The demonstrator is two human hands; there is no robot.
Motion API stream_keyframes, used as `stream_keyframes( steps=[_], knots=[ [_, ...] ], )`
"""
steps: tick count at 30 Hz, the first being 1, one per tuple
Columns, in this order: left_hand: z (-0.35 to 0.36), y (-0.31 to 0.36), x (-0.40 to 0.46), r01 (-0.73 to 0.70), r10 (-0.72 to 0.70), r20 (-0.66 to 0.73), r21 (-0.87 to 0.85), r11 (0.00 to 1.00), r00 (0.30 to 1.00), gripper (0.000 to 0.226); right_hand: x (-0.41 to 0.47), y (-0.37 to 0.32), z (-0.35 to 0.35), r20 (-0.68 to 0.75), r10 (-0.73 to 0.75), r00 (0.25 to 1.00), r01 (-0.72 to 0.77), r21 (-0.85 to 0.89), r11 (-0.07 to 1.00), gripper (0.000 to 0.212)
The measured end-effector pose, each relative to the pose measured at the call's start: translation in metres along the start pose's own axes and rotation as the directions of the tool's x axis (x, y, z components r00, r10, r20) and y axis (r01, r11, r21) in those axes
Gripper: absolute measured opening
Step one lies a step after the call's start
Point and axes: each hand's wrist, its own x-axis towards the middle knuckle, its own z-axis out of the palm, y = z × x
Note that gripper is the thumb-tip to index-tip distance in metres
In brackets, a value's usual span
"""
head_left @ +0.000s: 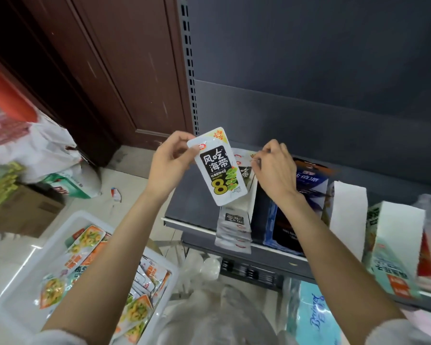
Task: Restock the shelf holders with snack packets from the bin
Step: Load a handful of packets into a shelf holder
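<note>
Above grey shelf (184,202), white-black snack packet (218,168)

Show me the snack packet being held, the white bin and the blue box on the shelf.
snack packet (218,168): head view, black label.
white bin (84,216): head view, far rim.
blue box (311,181): head view, top face.
</note>
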Motion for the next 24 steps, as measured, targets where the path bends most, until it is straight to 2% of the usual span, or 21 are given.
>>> stream_keyframes(
  steps=[4,10,13,17,21,24],
  knots=[
    [0.012,-0.006,0.009,-0.016,0.014,0.026,0.064,0.998,1.0,0.016,-0.001,-0.001,-0.003,-0.01,0.016,1.0,-0.015,0.05,0.999,0.021],
    [0.032,-0.022,0.011,-0.187,0.148,0.149,0.301,0.935,0.978,0.005,-0.007,0.01,-0.008,-0.014,0.023,1.0,-0.02,0.177,0.984,0.018],
    [0.045,-0.024,0.011,-0.256,0.192,0.191,0.404,0.878,0.963,0.005,-0.009,0.015,-0.012,0.016,0.049,0.999,-0.051,0.304,0.951,0.018],
    [0.058,-0.032,0.011,-0.331,0.246,0.23,0.5,0.8,0.941,0.009,-0.013,0.015,-0.018,0.1,-0.04,0.994,-0.013,0.479,0.878,0.027],
    [0.066,-0.043,0.016,-0.352,0.274,0.222,0.582,0.733,0.936,0.011,-0.013,0.01,-0.012,0.068,-0.016,0.998,-0.011,0.375,0.927,0.011],
    [0.069,-0.05,0.019,-0.349,0.315,0.179,0.674,0.651,0.932,0.013,-0.011,0.003,-0.006,0.085,0.001,0.996,-0.018,0.198,0.98,0.016]
  ],
)
